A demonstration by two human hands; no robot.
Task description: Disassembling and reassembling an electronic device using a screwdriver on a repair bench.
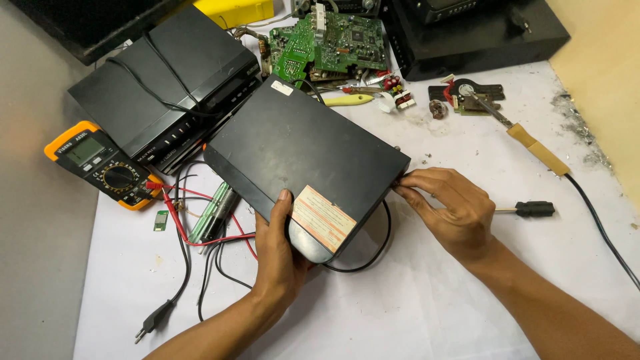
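Note:
A flat black set-top box (300,147) with a pale label near its front corner lies tilted on the white table (413,300). My left hand (279,250) grips its near corner, thumb on top. My right hand (450,203) pinches the box's right corner with the fingertips. A black cable loops out from under the box.
A second black box (160,80) lies at the back left, an orange multimeter (107,165) with red and black leads beside it. Green circuit boards (327,43), a soldering iron (527,140), a small screwdriver (530,209), a yellow-handled tool (348,101) and a mains plug (152,321) lie around.

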